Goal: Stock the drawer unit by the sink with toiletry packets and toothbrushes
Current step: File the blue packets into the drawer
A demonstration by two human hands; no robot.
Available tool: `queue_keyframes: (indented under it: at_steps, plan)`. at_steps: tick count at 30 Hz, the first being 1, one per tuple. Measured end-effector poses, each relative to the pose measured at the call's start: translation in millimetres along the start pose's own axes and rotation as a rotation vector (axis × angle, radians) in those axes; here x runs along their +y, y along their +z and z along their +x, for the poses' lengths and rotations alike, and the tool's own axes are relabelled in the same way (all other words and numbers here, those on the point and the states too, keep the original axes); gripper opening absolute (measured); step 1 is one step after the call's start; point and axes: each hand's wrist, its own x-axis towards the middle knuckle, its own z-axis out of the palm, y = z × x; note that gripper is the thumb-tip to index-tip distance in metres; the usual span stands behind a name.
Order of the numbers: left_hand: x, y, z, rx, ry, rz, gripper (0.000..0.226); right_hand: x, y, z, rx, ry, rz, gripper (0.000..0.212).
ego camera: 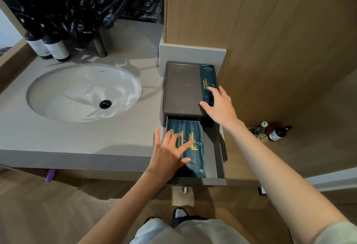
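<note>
Head view: my left hand (170, 153) lies flat, fingers spread, pressing on the dark blue packets (190, 147) in the pulled-out drawer (219, 158). My right hand (219, 104) has thumb and fingers closed around the near end of another packet (207, 77) lying along the right edge of the drawer unit (181, 87) top. Sink (83, 93) sits to the left; two bottles (48, 46) stand behind it.
</note>
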Motion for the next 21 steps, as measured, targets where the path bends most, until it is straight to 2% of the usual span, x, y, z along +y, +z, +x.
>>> queue_keyframes:
  at_steps: [4, 11, 15, 21]
  plan:
    - [1, -4, 3, -0.042, 0.023, 0.077, 0.056, 3, 9, 23, -0.081, 0.115, 0.061, 0.068]
    - [1, -6, 3, -0.032, 0.035, 0.078, 0.055, 6, 5, 23, 0.004, 0.148, -0.048, 0.066]
    - [1, -3, 4, -0.013, 0.049, 0.056, 0.054, 11, -3, 6, 0.057, 0.095, -0.091, 0.066]
    - [-3, -1, 3, -0.005, 0.130, -0.002, 0.053, 4, -30, -50, 0.099, -0.013, 0.117, 0.067]
